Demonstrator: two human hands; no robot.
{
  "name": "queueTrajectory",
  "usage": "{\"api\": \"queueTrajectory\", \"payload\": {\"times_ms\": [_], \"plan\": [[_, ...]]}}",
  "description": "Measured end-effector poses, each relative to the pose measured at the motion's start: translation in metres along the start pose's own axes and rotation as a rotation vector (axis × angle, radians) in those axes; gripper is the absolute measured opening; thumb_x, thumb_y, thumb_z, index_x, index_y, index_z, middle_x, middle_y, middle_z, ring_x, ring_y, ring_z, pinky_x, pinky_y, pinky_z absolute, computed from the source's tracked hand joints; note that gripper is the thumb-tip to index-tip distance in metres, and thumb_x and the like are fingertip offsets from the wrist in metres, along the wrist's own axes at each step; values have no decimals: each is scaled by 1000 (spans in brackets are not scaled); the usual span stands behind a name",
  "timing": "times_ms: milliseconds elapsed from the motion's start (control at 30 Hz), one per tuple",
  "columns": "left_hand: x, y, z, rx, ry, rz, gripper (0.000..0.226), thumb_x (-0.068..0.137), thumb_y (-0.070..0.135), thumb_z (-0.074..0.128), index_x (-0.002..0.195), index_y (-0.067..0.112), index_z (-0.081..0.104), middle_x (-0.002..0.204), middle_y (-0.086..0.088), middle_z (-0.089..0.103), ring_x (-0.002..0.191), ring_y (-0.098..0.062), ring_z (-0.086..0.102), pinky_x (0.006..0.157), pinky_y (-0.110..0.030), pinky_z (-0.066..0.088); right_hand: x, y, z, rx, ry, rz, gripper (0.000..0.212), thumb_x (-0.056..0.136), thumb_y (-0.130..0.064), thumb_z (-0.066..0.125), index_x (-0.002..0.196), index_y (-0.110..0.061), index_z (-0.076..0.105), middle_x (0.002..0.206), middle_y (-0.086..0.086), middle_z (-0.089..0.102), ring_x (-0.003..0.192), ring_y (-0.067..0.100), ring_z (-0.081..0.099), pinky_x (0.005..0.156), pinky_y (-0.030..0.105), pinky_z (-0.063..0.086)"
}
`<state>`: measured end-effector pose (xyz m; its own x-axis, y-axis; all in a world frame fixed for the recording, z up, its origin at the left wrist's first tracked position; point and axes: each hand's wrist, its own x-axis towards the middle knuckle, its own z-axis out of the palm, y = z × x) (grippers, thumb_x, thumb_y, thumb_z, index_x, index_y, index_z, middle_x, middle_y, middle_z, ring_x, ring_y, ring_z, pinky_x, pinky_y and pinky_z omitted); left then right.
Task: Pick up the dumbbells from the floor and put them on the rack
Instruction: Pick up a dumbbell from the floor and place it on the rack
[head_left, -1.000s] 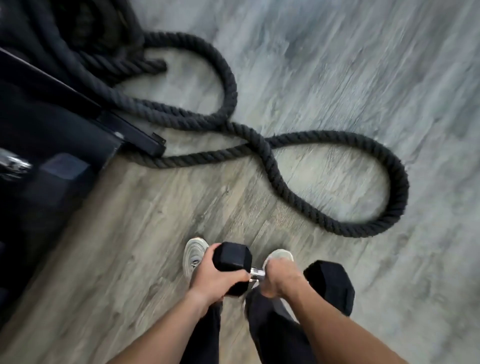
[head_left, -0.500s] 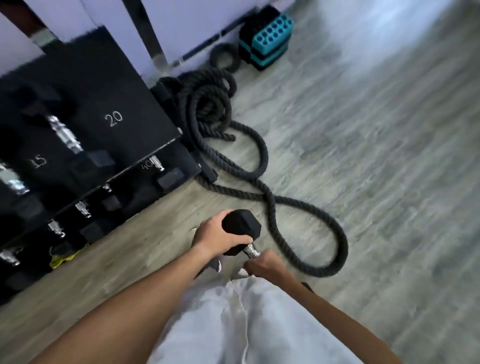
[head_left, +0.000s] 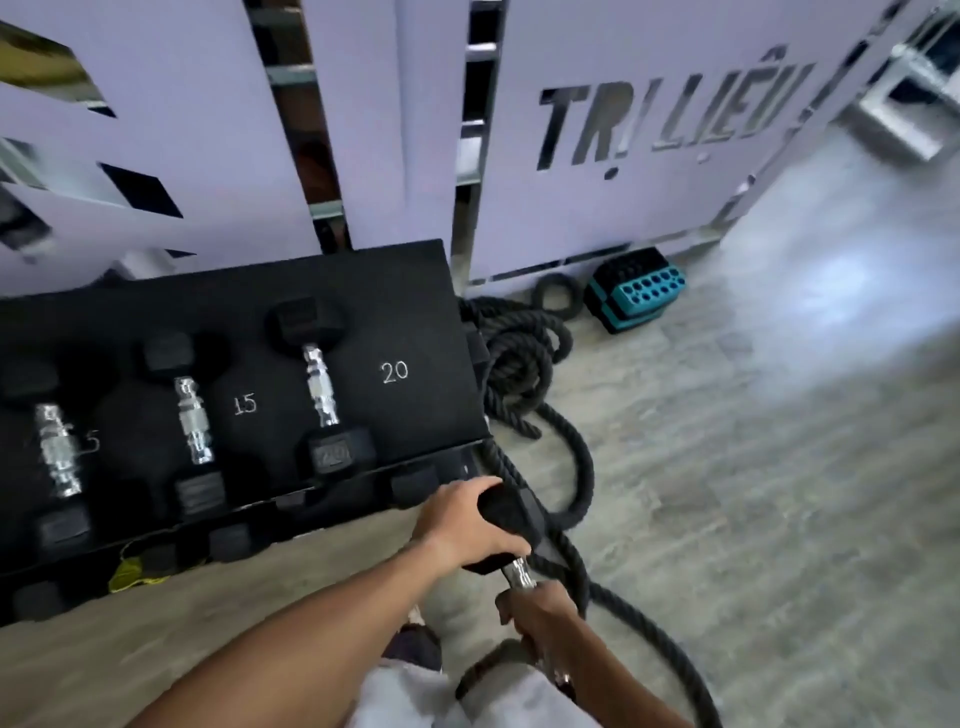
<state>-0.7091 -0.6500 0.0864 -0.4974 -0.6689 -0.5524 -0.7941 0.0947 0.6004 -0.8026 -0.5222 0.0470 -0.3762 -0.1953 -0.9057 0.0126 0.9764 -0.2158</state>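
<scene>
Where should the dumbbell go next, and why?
Probably up and forward onto the rack, to the bare spot by the "20" mark. The left hand cups the dumbbell head, the right hand grips its handle, just short of the rack's edge.

A thick black rope (head_left: 524, 358) coils on the grey floor (head_left: 779, 467) near a teal block (head_left: 644, 291).

Grey wood-grain plank floor (head_left: 753, 493), pale lilac wall panels (head_left: 363, 130) with cut-out lettering, coiled black battle rope (head_left: 519, 353), teal perforated block (head_left: 644, 288) by the wall
</scene>
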Motion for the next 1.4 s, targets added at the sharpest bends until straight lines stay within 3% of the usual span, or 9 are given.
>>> {"api": "queueTrajectory", "payload": {"times_ms": [133,333,467,633,1000,1133,1267,1400], "plan": [[23,-2,-70,-23,117,16,90,52,59,89,135,38,60,131,8,67,120,-14,61,99,-25,47,0,-77,5,-29,-1,-93,12,58,-14,67,62,-9,57,49,4,49,38,18,40,44,20,32],[57,9,-159,30,195,65,103,48,59,90,142,37,54,142,3,58,133,-20,52,107,-33,45,-4,-179,14,29,-43,-195,7,70,-13,66,69,-7,61,55,7,52,40,17,42,43,18,32],[83,18,-200,118,234,97,103,49,58,90,143,36,52,134,1,60,130,-22,51,105,-35,46,2,-236,20,89,-99,-232,16,68,-4,62,57,-8,51,48,6,45,35,18,37,44,20,31],[131,19,-233,161,243,54,106,46,59,88,143,37,51,126,4,59,124,-23,52,102,-40,52,33,-291,27,126,-141,-213,16,63,-7,64,55,-10,50,49,4,48,38,19,42,44,21,36],[207,-20,-257,92,186,-131,107,45,63,83,143,40,50,129,3,58,124,-26,51,104,-41,50,90,-348,45,60,-237,-86,25,70,-3,66,56,-12,47,51,3,46,39,16,40,40,17,36],[227,-29,-272,90,159,-163,107,44,62,83,144,41,49,135,0,56,127,-28,49,105,-44,49,98,-368,57,54,-256,-60,24,69,-4,66,56,-11,47,49,3,45,38,16,40,41,18,35],[246,-35,-285,101,121,-168,106,48,57,86,146,39,48,136,1,55,130,-30,46,107,-45,48,107,-386,66,74,-269,-41,16,69,-5,65,67,-8,49,50,3,45,38,16,39,42,20,33],[264,-37,-289,111,92,-166,106,49,52,90,145,40,47,139,-1,52,132,-31,42,105,-47,49,119,-398,70,103,-241,-28,20,69,-5,64,60,-9,48,48,2,45,41,17,41,41,22,36]]}}
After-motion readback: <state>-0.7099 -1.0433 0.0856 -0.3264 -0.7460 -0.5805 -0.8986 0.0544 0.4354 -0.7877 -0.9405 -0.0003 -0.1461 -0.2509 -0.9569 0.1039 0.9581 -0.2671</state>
